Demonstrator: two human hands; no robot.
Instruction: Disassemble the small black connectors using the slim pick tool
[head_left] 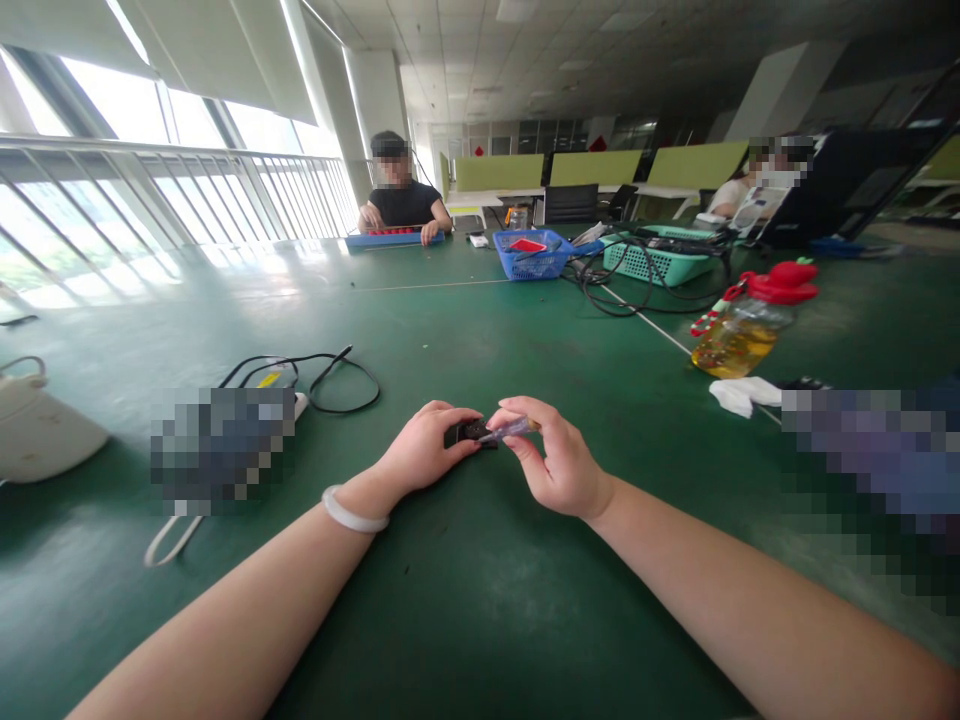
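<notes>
Near the middle of the green table, my left hand [431, 447] is closed on a small black part [472, 430], pinned between thumb and fingers. Its exact kind is too small to tell. A white bangle circles my left wrist. My right hand [556, 455] pinches a small screwdriver [513, 429] with a clear, purplish handle. The screwdriver's thin shaft points left, and its tip meets or nearly meets the black part; contact is hard to make out. My fingers hide portions of both things.
Left of my hands lie a black cable [345, 408] and a blurred-out object [225, 440]. To the right stands a red-lidded bottle [739, 335] near white tissue [742, 396]. Farther back are a blue basket [529, 262], a green basket [652, 264] with cables, and a person [405, 205].
</notes>
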